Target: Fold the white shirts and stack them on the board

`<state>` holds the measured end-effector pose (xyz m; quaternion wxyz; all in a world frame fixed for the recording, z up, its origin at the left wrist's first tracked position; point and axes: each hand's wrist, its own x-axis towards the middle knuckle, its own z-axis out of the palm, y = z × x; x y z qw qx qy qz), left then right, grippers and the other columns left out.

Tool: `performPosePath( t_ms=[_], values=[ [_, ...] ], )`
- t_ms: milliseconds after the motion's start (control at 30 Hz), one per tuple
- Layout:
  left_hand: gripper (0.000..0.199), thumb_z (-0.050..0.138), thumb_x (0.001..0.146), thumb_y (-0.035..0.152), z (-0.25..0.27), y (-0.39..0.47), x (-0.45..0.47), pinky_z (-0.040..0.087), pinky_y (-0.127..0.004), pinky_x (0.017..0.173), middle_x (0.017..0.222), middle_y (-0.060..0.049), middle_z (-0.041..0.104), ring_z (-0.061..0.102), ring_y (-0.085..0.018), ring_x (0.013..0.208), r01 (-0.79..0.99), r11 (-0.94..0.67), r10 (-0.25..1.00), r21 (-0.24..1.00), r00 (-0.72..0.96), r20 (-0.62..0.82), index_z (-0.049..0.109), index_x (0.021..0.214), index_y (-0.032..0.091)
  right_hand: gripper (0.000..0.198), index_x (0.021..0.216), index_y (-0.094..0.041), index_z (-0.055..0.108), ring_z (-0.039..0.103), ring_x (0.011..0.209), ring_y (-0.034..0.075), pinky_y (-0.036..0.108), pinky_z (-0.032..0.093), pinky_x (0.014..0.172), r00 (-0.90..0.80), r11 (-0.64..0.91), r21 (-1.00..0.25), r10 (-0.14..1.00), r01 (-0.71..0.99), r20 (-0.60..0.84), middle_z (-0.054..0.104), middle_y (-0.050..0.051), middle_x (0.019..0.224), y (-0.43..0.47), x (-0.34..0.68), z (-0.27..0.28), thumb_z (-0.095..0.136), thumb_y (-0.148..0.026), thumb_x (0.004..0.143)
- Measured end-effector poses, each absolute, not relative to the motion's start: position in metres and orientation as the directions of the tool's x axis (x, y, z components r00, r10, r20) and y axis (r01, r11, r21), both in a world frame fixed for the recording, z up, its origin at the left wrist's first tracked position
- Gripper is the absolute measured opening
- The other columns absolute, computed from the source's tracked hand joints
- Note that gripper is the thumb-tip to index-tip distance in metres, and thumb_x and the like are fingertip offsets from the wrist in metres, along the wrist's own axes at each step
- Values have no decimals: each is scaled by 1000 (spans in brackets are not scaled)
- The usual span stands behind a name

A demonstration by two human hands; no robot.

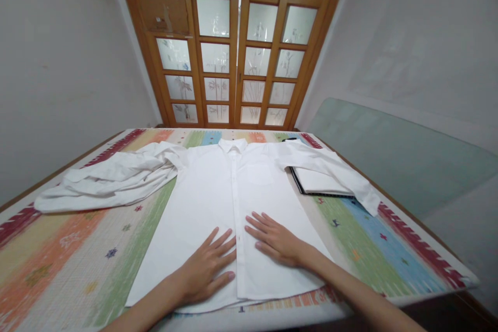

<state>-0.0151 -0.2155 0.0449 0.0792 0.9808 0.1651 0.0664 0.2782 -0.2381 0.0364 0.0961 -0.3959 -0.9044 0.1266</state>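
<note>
White shirt (202, 187), button-front: at centre of the frame, spread flat, front up; collar (233, 145) toward the top, hem toward the bottom, long axis running up the frame along the placket (234, 192). Smooth woven cloth, pointed collar; one sleeve (342, 168) reaching right.

Left hand (212, 267): palm down on the shirt, lower centre, fingers spread, fingertips at the placket. Right hand (278, 241): palm down, right of the placket, fingers slightly parted, pointing upper left.

White cloth (105, 181), crumpled: centre left; whether joined to the shirt cannot be told. Black-edged pad (321, 181), white-faced: centre right, partly under the sleeve. Tablecloth (97, 249): striped, multicoloured, small motifs; dark mark (241, 309), lower centre, too small to read. Doors (239, 57): wood, plant-patterned glass panes, top centre.
</note>
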Motion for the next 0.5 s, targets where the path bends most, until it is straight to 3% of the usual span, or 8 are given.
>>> performPosePath(
  t_ms=[133,333,433,500],
  values=[
    [65,41,95,46,40,-216,-25,20,-47,118,154,-3,32,27,-24,143,358,-920,381,160,912,151,15,152,30,56,152,-25,24,13,146,22,46,15,119,-612,618,-270,782,738,120,23,6,157,-202,280,28,35,-43,100],
    [92,45,81,71,27,-232,-39,10,-63,115,156,-9,26,22,-37,143,513,-849,528,127,834,164,9,154,29,59,151,-17,29,12,146,26,49,16,118,-397,421,-214,906,881,147,20,11,157,-149,283,11,30,-46,100],
    [74,42,89,60,18,-242,-32,12,-64,114,155,-8,30,24,-35,143,467,-873,486,142,859,160,18,152,32,57,149,-10,31,6,146,28,50,14,117,-296,333,-194,935,923,195,13,14,158,-116,279,8,27,-40,100],
    [54,40,93,50,12,-245,-27,16,-57,116,148,-2,44,35,-29,139,349,-916,379,196,913,148,35,145,39,57,148,-8,31,5,147,28,50,14,117,-280,317,-184,938,930,205,11,15,158,-93,275,9,25,-37,100]
  ],
)
